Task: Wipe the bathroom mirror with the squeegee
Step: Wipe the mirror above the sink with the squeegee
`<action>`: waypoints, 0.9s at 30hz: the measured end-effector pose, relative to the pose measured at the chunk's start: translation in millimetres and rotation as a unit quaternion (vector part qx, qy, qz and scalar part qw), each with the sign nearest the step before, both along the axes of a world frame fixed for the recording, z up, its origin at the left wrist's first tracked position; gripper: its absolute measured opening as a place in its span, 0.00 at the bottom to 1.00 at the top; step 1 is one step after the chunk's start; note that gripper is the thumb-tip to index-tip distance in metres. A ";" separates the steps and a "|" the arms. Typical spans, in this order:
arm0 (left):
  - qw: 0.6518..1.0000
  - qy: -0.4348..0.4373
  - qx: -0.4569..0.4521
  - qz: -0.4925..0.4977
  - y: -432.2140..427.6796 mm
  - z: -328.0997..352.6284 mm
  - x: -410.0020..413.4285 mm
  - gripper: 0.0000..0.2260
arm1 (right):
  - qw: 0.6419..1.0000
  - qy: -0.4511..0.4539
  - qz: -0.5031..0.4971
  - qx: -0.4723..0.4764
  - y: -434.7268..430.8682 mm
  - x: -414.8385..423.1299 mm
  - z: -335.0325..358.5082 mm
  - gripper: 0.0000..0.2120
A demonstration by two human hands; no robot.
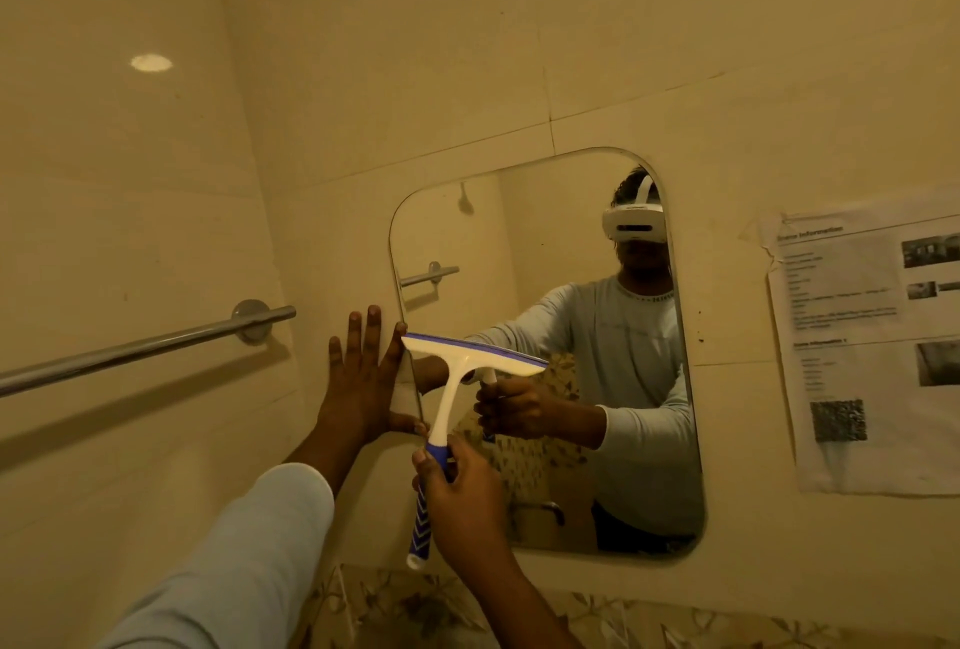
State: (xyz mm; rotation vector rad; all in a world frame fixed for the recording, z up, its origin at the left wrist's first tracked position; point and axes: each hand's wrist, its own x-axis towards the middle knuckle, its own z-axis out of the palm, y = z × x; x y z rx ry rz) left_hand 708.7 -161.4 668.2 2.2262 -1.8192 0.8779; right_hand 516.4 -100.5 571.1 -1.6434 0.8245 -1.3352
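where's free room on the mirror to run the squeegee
Free glass on the mirror: above the squeegee up to the top edge, and from its blade across to the right edge. Bare wall runs between mirror and paper sheet. Crowded at the lower left edge, where the left hand presses flat and the right hand grips the handle.

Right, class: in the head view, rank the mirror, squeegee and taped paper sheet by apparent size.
Largest: mirror.
Then the paper sheet, though the frame edge cuts it off.
Smallest: squeegee, even held nearer the camera.

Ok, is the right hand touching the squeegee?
Touching. The head view shows the right hand with fingers curled round the squeegee handle.
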 end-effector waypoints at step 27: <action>0.999 0.015 0.001 -0.033 8.5 2.3 -2.0 0.71 | 0.965 0.249 0.005 0.086 12.5 -64.8 -107.6 0.16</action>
